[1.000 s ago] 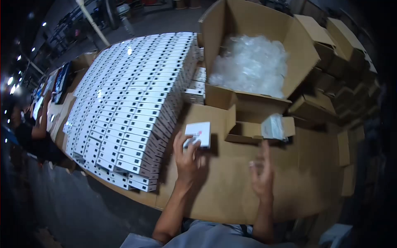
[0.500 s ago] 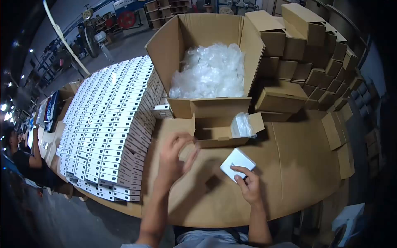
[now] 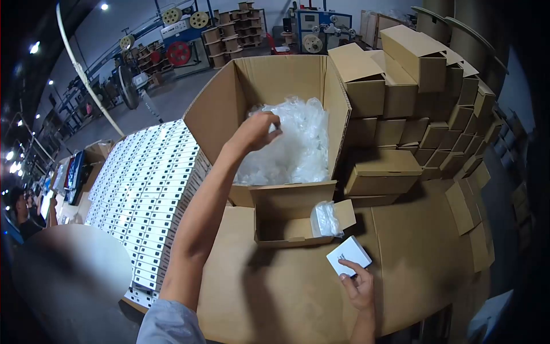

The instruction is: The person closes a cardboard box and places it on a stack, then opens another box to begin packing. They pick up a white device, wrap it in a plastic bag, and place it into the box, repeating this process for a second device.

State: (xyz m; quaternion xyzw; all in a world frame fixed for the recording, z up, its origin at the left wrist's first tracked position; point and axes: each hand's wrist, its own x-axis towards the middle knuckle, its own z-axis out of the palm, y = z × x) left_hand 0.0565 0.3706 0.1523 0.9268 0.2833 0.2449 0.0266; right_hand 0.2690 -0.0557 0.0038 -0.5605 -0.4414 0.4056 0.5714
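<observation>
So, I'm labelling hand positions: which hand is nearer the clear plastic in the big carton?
Left. The left hand is over the clear plastic; the right hand is outside that carton, holding a white box.

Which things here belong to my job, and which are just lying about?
Likely the job:
small white box in your right hand
clear plastic near your left hand
large open carton
small open carton
stacked white boxes

Apparently not:
stacked spools
blue machine

Printed white box (image 3: 353, 252), held, seemingly tilted.
</observation>
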